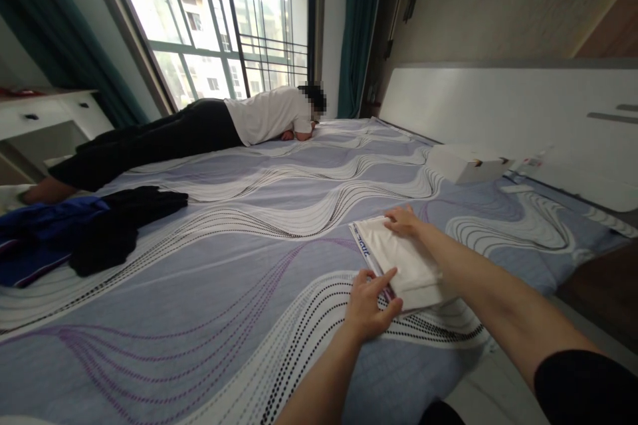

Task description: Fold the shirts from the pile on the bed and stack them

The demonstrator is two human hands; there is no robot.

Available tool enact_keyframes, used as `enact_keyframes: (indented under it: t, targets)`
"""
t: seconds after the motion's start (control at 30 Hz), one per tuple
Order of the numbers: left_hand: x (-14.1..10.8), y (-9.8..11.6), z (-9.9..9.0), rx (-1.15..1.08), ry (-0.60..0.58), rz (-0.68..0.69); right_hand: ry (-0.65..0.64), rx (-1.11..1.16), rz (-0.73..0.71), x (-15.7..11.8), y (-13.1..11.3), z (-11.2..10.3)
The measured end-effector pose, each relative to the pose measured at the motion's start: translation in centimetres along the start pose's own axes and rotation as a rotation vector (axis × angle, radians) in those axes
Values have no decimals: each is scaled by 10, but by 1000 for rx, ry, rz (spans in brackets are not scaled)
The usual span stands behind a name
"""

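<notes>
A folded white cloth (411, 262) with blue lettering along its left edge lies flat on the patterned bed sheet (239, 279). My left hand (371, 302) rests at the near left corner of the cloth, fingers apart, with the index finger stretched over its edge. Across the far edge lies my right hand (403, 221), its fingers spread on top of the fabric. Neither hand grips the cloth; both touch it from above.
A person (269, 116) in a white shirt lies across the bed's far side. Dark and blue clothes (124, 212) are heaped at the left. A white box (466, 163) stands near the headboard (498, 106). A white cabinet (54, 113) is at far left.
</notes>
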State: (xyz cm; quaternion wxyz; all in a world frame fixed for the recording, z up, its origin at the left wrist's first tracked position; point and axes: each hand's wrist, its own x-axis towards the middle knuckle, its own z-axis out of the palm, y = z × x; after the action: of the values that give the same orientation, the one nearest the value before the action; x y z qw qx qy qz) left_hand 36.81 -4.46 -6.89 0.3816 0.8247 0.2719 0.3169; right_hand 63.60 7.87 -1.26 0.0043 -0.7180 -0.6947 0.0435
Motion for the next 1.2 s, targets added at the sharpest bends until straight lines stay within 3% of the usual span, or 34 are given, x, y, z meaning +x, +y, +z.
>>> enact_keyframes:
  t: [0.1, 0.2, 0.37, 0.5, 0.6, 0.7, 0.8, 1.03, 1.2]
  targets:
    - [1, -2, 3, -16, 46, -23, 32, -35, 26, -1, 5, -5]
    - [2, -3, 5, -10, 87, -42, 63, -52, 73, -1, -4, -2]
    - [1, -1, 6, 125, 153, 58, 173, -53, 172, -24, -53, 22]
    - [1, 0, 9, 215, 93, 171, 68, 2, 98, -53, -79, 35]
    - [1, -1, 12, 226, 72, 179, 98, 6, 284, -68, -70, 31]
    - [2, -3, 13, 236, 36, 183, 12, 7, 370, -78, -55, 26]
    - [2, -6, 15, 235, 28, 171, 33, 17, 413, -87, -50, 29]
    - [4, -11, 16, 181, 7, 149, 43, 3, 431, -101, -68, 52]
    - [-8, -6, -2, 123, -70, 91, 21, 49, 429, -103, -72, 36]
